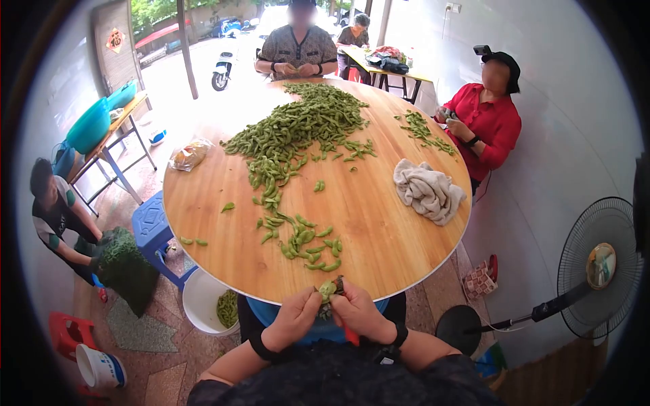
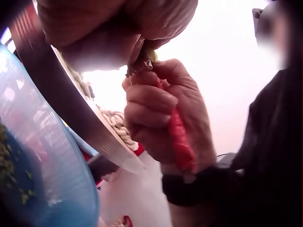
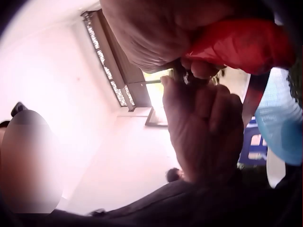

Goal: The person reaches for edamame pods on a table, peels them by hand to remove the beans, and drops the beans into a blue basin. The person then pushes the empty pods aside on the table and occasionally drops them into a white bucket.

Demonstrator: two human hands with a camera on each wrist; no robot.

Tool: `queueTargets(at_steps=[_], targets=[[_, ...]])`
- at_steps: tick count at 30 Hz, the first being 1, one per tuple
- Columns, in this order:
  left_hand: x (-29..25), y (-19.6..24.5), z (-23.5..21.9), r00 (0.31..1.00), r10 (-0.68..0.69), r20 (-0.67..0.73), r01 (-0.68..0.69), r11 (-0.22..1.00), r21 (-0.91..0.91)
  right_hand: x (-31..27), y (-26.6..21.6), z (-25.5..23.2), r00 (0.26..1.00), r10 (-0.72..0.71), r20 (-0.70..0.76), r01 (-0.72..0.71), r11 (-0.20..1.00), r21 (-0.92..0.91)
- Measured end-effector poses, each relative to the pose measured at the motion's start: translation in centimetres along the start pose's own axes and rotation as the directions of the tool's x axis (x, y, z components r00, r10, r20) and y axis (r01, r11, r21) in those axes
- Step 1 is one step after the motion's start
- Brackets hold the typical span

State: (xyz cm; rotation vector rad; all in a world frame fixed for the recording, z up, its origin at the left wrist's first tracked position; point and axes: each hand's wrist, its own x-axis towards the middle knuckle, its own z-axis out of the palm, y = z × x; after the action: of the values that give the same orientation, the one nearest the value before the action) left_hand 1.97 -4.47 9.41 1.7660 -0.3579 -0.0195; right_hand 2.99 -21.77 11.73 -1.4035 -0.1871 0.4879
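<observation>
Both hands meet at the near edge of the round table (image 1: 379, 250). My left hand (image 1: 296, 317) pinches a green pod (image 1: 327, 289) between thumb and fingers. Touching it, my right hand (image 1: 357, 312) has its fingers curled round a tool with a red handle (image 1: 352, 335); in the left wrist view the red handle (image 2: 180, 137) runs down along the right palm (image 2: 165, 109). The tool's dark metal end (image 2: 144, 64) lies between the two hands. Its tip is partly hidden by the fingers. Loose pods (image 1: 305, 237) lie on the table just beyond the hands.
A large pile of pods (image 1: 305, 122) covers the table's far middle. A cloth (image 1: 428, 191) lies right, a plastic bag (image 1: 191, 155) left. Below the hands is a blue basket (image 2: 52, 156); a white bucket (image 1: 203, 308) stands left, a fan (image 1: 596, 271) right. Several people are around.
</observation>
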Motion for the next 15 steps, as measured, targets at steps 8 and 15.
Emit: queueTargets(at_steps=[8, 15], targets=[[-0.4, -1.1, 0.0, 0.978, 0.161, 0.131, -0.184, 0.965, 0.187, 0.2, -0.9, -1.2, 0.995, 0.051, 0.080, -0.050, 0.999, -0.013], [-0.6, -1.0, 0.0, 0.985, 0.105, 0.140, -0.109, 0.994, 0.022, -0.6, -0.2, -0.4, 0.996, -0.037, 0.080, 0.048, 0.988, -0.144]])
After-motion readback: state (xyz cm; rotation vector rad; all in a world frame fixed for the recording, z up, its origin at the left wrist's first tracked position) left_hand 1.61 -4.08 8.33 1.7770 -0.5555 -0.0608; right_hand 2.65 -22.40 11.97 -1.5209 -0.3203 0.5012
